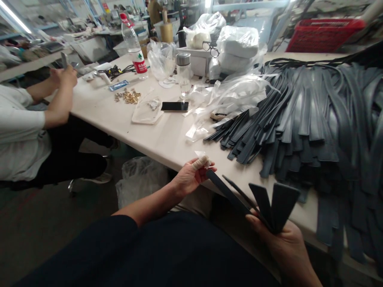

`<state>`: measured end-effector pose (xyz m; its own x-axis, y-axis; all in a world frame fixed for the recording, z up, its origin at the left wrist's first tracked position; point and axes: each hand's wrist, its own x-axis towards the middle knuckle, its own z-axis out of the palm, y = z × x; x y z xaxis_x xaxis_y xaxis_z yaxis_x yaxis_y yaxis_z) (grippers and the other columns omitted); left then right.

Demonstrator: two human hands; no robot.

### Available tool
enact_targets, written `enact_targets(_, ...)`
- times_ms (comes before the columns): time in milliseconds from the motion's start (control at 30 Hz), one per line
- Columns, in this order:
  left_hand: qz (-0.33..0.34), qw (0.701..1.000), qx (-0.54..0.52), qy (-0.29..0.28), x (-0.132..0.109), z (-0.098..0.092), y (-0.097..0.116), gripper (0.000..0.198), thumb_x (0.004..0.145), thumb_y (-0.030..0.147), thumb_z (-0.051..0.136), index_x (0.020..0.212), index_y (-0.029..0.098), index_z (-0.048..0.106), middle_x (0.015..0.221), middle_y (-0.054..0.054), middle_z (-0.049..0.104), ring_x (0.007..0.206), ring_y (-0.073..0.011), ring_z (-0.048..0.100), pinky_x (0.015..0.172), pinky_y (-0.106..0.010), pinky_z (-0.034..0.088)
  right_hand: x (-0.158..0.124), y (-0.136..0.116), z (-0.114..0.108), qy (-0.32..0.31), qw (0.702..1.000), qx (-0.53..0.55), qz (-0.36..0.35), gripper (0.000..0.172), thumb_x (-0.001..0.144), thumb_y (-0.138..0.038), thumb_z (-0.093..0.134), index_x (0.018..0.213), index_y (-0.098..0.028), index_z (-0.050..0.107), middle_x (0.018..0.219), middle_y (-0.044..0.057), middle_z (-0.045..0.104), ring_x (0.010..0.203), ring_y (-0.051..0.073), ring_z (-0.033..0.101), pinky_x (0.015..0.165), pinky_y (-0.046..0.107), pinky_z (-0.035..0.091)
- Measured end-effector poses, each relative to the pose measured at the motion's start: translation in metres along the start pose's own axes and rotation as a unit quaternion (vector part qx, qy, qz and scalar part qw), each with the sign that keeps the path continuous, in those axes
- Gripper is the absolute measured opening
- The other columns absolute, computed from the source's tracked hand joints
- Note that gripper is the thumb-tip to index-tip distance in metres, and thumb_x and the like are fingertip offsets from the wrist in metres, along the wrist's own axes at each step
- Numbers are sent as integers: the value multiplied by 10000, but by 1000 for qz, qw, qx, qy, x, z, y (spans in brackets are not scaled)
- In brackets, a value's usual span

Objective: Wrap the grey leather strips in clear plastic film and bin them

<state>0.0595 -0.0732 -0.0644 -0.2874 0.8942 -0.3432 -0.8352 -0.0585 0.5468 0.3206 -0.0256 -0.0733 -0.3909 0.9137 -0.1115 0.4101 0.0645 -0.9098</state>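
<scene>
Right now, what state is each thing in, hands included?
Left hand: curled, hold unclear
Right hand: closed on dark strips
Dark strips: fanned apart
Strip pile: heaped, some ends overhanging
Bottle: standing, capped
Glass flask: standing, lidded
Phone: flat, screen dark
Brass-coloured pieces: loose, clustered

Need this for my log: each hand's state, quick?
Left hand: closed, pinching a white scrap.
Right hand: closed, holding several dark strips.

A tube light (16, 17) glows at upper left; the tabletop (167, 139) is bright, the floor (32, 231) dim, edges blurred and stretched.
</scene>
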Motion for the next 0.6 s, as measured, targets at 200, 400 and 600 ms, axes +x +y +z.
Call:
enact_targets(200, -19, 1000, -3, -5, -5, -3, -3, 361, 633, 358, 908, 771, 140, 655, 764, -11, 719, 654, -131, 682, 659, -248, 547, 11, 2, 1, 7, 999, -41, -12, 366, 636, -501, 796, 785, -170, 748, 582, 10, 626, 520, 174, 554, 475, 263, 464)
enact_targets(400, -10, 1000, -9, -2, -5, -7, -3, 360, 615, 348, 918, 752, 135, 662, 711, 13, 691, 632, -118, 680, 645, -230, 535, 2, -12, 5, 47, 995, -77, -37, 334, 702, -516, 750, 789, -194, 729, 673, 31, 667, 634, 213, 591, 581, 299, 484)
enact_targets(600, 26, 1000, 13, 8, -1, -9, -5, 402, 598, 406, 919, 773, 112, 707, 776, -38, 724, 685, -129, 691, 638, -207, 531, -2, -10, 3, 64, 991, -107, -36, 343, 744, -494, 716, 909, -194, 739, 734, 52, 705, 677, 248, 632, 599, 316, 514)
